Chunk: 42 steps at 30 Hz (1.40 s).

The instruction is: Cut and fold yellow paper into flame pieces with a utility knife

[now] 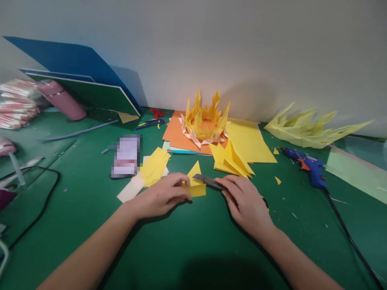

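Note:
My left hand [165, 193] holds down a small folded yellow paper [198, 191] on the table, its fingers curled at the paper's left edge. A pointed yellow flap [194, 172] stands up at the far side of this paper. In my right hand [246, 201] is a utility knife [210, 181], its grey blade reaching left over the paper. Most of the knife's handle is hidden in the hand; a black and yellow end shows beyond it. Yellow paper slips [155, 166] and pale slips [131, 190] lie beside my left hand. Folded yellow pieces [231, 160] rest beyond my right hand.
A spiky yellow paper crown [205, 125] sits on orange sheets [172, 135] at the back. A pale yellow spiky paper piece [314, 131] and a blue glue gun [314, 165] with a black cord are right. A blurred-out phone [126, 155] and pink bottle [62, 100] are left.

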Each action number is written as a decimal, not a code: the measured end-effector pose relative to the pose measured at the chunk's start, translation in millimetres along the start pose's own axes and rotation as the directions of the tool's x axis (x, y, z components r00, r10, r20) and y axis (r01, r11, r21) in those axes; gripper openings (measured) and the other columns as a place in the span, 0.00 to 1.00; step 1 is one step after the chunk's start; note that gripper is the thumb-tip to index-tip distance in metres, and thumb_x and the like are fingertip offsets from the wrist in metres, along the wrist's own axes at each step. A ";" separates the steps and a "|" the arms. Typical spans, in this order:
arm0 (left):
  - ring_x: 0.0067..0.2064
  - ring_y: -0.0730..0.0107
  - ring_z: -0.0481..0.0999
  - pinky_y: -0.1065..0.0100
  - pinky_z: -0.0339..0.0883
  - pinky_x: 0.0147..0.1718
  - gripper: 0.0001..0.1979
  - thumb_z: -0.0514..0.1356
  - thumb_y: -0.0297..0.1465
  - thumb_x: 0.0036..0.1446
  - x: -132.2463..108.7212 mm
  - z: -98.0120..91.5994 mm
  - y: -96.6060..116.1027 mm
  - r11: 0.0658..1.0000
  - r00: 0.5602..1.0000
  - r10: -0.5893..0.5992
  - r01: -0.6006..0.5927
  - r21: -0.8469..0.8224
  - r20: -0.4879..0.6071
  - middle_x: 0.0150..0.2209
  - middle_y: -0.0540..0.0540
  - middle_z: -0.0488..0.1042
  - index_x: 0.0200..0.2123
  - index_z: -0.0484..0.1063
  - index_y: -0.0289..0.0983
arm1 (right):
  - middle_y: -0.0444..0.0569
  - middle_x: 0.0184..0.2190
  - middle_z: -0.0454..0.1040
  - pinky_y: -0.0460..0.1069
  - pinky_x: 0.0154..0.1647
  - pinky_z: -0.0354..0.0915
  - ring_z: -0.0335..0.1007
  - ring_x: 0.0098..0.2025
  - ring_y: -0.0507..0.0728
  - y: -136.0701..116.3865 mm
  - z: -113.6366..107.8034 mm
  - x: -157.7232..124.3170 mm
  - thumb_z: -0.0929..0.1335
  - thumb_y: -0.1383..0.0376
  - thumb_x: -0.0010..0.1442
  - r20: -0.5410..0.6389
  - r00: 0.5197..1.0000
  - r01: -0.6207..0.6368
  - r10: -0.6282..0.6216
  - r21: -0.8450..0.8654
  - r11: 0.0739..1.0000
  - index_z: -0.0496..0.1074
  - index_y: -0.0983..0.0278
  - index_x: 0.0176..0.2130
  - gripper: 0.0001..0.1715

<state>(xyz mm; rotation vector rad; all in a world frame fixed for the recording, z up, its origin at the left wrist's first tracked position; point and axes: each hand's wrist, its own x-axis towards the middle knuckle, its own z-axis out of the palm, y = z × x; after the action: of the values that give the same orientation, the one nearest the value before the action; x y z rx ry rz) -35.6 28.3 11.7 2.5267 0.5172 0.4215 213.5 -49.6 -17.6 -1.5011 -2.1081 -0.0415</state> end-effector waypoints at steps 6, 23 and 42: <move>0.57 0.57 0.64 0.53 0.59 0.56 0.13 0.53 0.26 0.62 0.1 -2.8 -2.7 0.992 0.999 0.035 -0.034 0.120 -0.002 0.52 0.42 0.71 0.46 0.73 0.41 | 0.54 0.41 0.73 0.57 0.44 0.64 0.67 0.42 0.61 -2.8 -2.0 1.5 0.59 0.70 0.63 0.136 0.989 0.039 -0.051 0.094 0.995 0.72 0.63 0.47 0.17; 0.51 0.66 0.74 0.60 0.66 0.51 0.18 0.46 0.22 0.64 4.3 0.5 -11.4 0.999 1.000 -0.023 0.023 0.022 0.009 0.48 0.44 0.77 0.48 0.73 0.39 | 0.53 0.37 0.73 0.53 0.37 0.66 0.67 0.38 0.57 13.3 -1.6 4.2 0.59 0.72 0.65 0.108 0.970 0.205 -0.219 0.129 0.970 0.74 0.59 0.47 0.19; 0.52 0.66 0.73 0.60 0.59 0.49 0.17 0.46 0.23 0.66 3.9 0.9 -11.9 0.996 0.995 -0.084 0.082 0.037 0.061 0.49 0.47 0.77 0.48 0.72 0.41 | 0.52 0.35 0.72 0.51 0.34 0.67 0.67 0.36 0.56 25.1 -10.0 -2.0 0.59 0.70 0.66 0.109 0.953 0.264 -0.284 0.173 0.949 0.73 0.59 0.50 0.19</move>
<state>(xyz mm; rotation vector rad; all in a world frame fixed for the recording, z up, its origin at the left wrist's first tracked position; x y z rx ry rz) -35.1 39.0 5.2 2.5322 0.6082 0.3037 240.2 -45.2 -17.0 -1.1387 -2.3543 0.1228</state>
